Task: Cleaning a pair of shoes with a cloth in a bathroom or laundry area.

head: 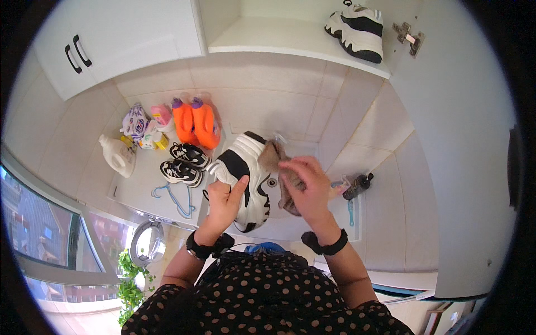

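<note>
A white sneaker with black panels and a chunky wavy sole (251,167) is held over the sink basin (301,226), its sole side towards the right. My left hand (226,201) grips it at the opening, thumb across the upper. A brown cloth (289,184) hangs from my right hand (305,184), just right of the shoe; its upper end is close to the shoe's heel, and whether they touch I cannot tell. Below and between them shows the round drain (272,182). A similar white and black shoe (362,33) stands on the shelf of the open wall cabinet.
Left of the sink, the counter (142,188) holds small black-and-white sneakers (182,171), a blue hanger (178,201), orange detergent bottles (205,123) and a white jug (117,155). A dark pump bottle (358,186) and teal brush (351,212) lie right. The cabinet door (465,167) stands open.
</note>
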Demonstrator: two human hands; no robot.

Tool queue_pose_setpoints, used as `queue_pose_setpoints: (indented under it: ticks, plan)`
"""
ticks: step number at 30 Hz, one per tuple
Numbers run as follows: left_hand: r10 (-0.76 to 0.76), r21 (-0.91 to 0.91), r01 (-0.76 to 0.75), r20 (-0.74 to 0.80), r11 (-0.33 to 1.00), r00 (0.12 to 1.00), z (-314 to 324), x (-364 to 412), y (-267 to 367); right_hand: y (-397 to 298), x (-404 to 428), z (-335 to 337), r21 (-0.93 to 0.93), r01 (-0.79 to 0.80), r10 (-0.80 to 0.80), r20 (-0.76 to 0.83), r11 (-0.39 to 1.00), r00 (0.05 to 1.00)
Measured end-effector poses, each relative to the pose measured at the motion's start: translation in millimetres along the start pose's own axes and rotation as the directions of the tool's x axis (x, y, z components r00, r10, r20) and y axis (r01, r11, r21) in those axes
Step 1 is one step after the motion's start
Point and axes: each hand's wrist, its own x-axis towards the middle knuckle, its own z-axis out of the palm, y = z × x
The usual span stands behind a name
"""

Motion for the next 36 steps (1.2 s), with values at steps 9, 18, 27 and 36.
queue_pose_setpoints:
  ticks: [9, 18, 27, 36]
  plan:
    - [0.011, 0.138, -0.042, 0.218, 0.990, 0.976, -8, -1, 6, -1, -3, 0, -0.050, -0.035, 0.038, 0.065, 0.998, 0.997]
    - [0.305, 0.095, -0.330, 0.206, 0.939, 0.930, 2, 4, 12, -15, 23, -7, -0.112, 0.145, -0.155, -0.088, 0.983, 0.984]
    - [0.215, 0.040, -0.229, 0.222, 0.973, 0.951, 8, -2, 8, -22, 32, -19, -0.064, 0.085, -0.092, -0.122, 0.994, 0.988]
    - [0.097, -0.060, -0.093, 0.085, 0.994, 0.992, -16, 12, 22, 25, -12, -17, 0.049, -0.161, 0.162, -0.018, 0.986, 0.987]
